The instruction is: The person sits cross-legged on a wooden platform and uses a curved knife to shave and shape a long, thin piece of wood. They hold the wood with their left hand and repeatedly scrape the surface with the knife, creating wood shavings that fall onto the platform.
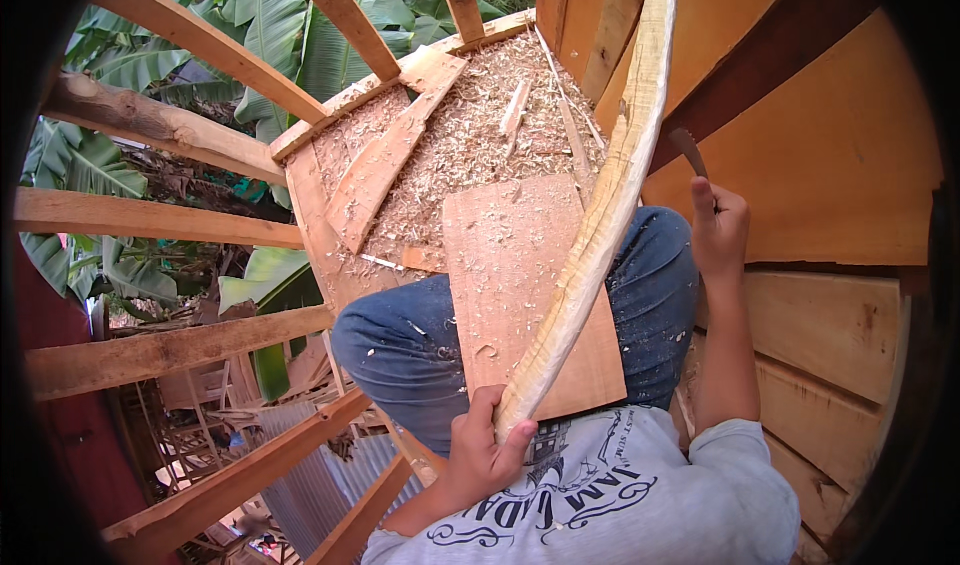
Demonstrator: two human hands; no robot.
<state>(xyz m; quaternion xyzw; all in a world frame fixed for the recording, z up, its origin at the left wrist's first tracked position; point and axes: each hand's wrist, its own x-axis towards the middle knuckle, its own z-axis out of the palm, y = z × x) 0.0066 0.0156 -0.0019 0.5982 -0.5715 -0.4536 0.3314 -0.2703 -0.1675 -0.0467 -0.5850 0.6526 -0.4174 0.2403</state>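
My left hand (487, 457) is closed round the lower end of a long, slightly curved strip of pale wood (600, 215). The strip slants up and away to the right, past the top of the view, with rough yellowish grain along one face. Beside the strip, on the right, my raised right hand (720, 227) grips a curved knife (687, 152). Its short dark blade points up, apart from the wood; its handle is hidden in my fist. A flat board (515, 265) lies across my lap beneath the strip, with a few shavings on it.
Wood shavings (480, 105) cover the floor ahead, with a loose plank (390, 165) and smaller offcuts among them. Wooden railing bars (180, 230) stand on the left, with banana leaves (270, 45) beyond. A wooden panel wall (840, 165) rises close on the right.
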